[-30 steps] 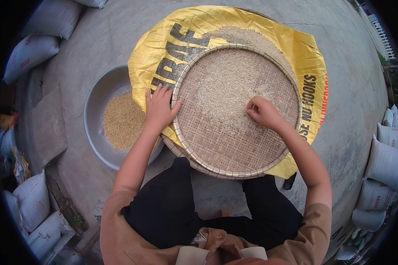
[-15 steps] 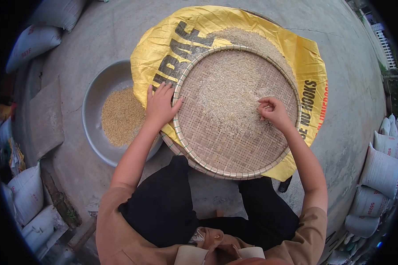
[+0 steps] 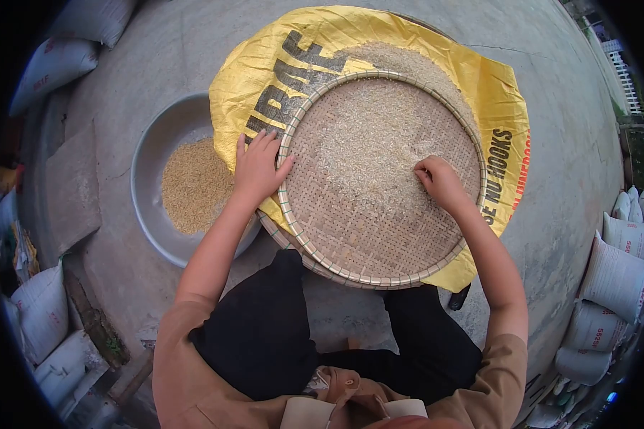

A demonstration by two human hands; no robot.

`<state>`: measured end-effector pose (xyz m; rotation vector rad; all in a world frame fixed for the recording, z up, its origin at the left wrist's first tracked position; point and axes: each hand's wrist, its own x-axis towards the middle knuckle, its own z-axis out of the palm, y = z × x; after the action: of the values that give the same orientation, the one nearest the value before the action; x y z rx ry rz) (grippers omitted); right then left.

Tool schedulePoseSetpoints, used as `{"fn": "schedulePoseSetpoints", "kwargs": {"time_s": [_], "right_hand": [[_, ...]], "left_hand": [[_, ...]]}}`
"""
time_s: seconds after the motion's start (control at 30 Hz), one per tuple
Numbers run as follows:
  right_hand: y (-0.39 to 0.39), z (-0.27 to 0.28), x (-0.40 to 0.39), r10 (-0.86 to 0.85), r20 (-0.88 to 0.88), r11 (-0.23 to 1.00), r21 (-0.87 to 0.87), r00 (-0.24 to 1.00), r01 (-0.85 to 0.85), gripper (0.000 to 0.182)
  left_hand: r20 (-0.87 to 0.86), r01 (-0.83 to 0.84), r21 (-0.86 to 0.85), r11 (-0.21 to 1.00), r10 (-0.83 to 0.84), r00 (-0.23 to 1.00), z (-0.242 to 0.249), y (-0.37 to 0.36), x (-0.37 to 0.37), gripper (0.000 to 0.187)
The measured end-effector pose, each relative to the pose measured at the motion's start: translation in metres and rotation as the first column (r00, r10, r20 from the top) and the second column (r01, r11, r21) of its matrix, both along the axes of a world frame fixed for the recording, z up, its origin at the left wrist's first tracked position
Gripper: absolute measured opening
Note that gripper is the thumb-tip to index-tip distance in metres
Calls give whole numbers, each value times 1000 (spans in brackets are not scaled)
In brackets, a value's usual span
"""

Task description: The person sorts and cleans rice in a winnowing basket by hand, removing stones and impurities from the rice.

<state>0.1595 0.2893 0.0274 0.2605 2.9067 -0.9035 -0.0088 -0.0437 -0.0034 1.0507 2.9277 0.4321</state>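
Note:
A round woven winnowing tray lies before me, with pale husked grain spread over its upper middle. My left hand rests with fingers apart on a yellow sack, its thumb touching the tray's left rim. Over the right edge of the grain, my right hand has its fingertips pinched together, pointing down. Whatever is between those fingertips is too small to make out. Beyond the tray, more grain lies on the yellow sack, partly covered by the tray.
Left of the tray stands a metal basin holding browner grain. Another tray's edge shows beneath the sack. White filled sacks are stacked at the right, with others at the left. The ground is concrete.
My right hand's fingers have drawn closer together at nearly the same spot over the grain. My left hand stays by the rim. The whole view has shifted very slightly.

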Motion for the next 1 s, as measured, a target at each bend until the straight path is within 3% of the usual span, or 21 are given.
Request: {"fn": "schedulePoseSetpoints", "kwargs": {"time_s": [0.47,0.67,0.73,0.77,0.8,0.83,0.87,0.93,0.97,1.0], "right_hand": [[-7,-13,-6,-38,59,987,156,998,28,9],[-2,-6,-7,10,38,993,120,999,-15,11],[1,4,-7,-105,217,992,-48,971,118,12],[6,3,-5,-103,219,992,-47,970,116,12],[15,1,-2,-185,317,891,-345,930,295,11],[18,3,-2,-225,431,673,-580,874,460,11],[18,4,1,-226,432,675,-576,873,460,11],[15,10,9,-294,503,184,-805,813,565,8],[13,13,11,-297,504,186,-803,811,566,8],[10,16,13,-324,508,97,-822,798,562,7]], "left_hand": [[6,2,0,1000,-2,1000,3,1,1,48],[21,1,1,1000,-1,1000,4,1,1,48],[24,-2,9,1000,2,1000,5,1,1,48],[25,-4,9,1000,4,1000,5,0,1,48],[22,-3,4,1000,3,1000,4,0,1,48],[18,-1,0,1000,1,1000,4,1,1,48],[20,-1,4,1000,1,1000,4,1,1,48],[14,-1,2,1000,1,1000,3,0,1,48],[16,0,6,1000,0,1000,3,0,1,48],[9,0,2,1000,0,1000,3,1,1,48]]}}
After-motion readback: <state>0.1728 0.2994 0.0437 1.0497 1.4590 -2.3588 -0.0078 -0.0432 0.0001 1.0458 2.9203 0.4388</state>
